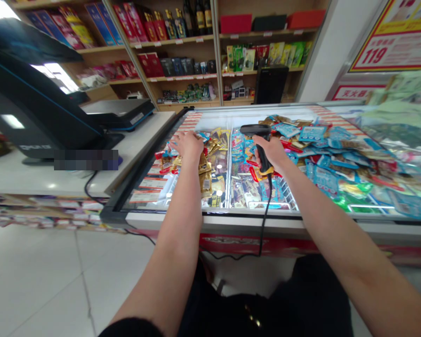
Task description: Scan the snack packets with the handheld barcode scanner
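The only view is worn on the person's head and looks forward and down from close behind the near edge of a glass-topped chest freezer [231,219]. The left forearm [177,224] and right forearm [337,234] enter from below. Beyond the freezer it faces wooden store shelves [185,77], with a checkout counter [56,180] to the freezer's left.

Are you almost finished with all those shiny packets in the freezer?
It's hard to tell what's done, because no packet looks set aside. In hand: the right hand grips a black barcode scanner, and the left hand rests on gold packets. Left: the freezer is heaped full, with blue packets piled on the right.
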`<state>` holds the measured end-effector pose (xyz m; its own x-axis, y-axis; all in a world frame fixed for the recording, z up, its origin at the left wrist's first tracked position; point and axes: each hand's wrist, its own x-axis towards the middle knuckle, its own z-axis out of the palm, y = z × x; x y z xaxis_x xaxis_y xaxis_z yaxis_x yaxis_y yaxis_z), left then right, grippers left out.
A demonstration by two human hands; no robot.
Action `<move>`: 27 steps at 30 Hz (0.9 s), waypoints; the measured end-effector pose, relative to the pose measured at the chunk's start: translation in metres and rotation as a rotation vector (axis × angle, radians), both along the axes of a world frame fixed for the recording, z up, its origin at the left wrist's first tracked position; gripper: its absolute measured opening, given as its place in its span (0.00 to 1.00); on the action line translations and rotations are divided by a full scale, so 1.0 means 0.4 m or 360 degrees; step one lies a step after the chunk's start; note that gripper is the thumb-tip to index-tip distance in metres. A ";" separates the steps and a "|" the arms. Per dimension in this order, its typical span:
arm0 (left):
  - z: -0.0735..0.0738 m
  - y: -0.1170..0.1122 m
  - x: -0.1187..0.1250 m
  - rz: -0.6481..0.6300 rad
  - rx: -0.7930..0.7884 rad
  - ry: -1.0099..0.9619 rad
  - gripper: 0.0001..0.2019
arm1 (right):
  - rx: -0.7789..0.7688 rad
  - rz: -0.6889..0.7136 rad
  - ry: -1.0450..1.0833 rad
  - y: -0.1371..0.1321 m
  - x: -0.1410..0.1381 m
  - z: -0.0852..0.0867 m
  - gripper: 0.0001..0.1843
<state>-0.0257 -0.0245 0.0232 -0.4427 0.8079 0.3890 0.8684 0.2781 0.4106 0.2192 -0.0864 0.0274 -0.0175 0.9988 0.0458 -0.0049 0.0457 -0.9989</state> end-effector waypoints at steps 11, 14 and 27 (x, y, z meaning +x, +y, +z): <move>-0.021 -0.023 0.180 -0.0651 0.0085 0.0138 0.18 | 0.0013 -0.0219 0.0130 0.023 0.036 0.020 0.14; -0.040 -0.040 0.258 -0.1062 0.0082 0.0218 0.20 | -0.0006 -0.0302 0.0172 0.037 0.057 0.025 0.14; -0.109 -0.139 0.408 -0.1720 -0.0080 0.0679 0.31 | -0.0039 -0.0392 0.0342 0.029 0.088 0.062 0.14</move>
